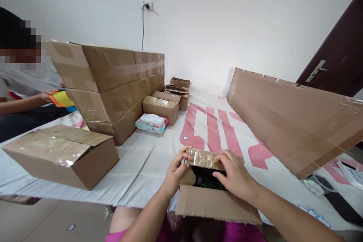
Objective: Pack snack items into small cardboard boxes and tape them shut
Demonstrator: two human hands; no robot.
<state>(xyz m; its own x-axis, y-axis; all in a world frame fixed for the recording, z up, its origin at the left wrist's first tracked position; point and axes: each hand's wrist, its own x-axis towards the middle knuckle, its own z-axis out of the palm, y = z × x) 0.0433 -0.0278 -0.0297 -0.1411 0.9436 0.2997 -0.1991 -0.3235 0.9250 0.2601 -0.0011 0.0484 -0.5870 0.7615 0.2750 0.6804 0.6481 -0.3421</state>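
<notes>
A small open cardboard box (215, 204) rests at the near edge of the white sheet, close to my body. My left hand (176, 170) pinches the left end of its taped far flap (202, 158). My right hand (234, 176) lies over the opening, fingers curled on the flap and reaching toward a dark item (205, 179) inside. What that dark item is I cannot make out.
A closed box (64, 155) lies at left, a stack of large taped boxes (110, 87) behind it. Smaller boxes (161, 107) and a wipes pack (151, 123) sit farther back. A long flattened carton (295, 117) leans at right. Another person's hand (47, 95) holds a colourful package at far left.
</notes>
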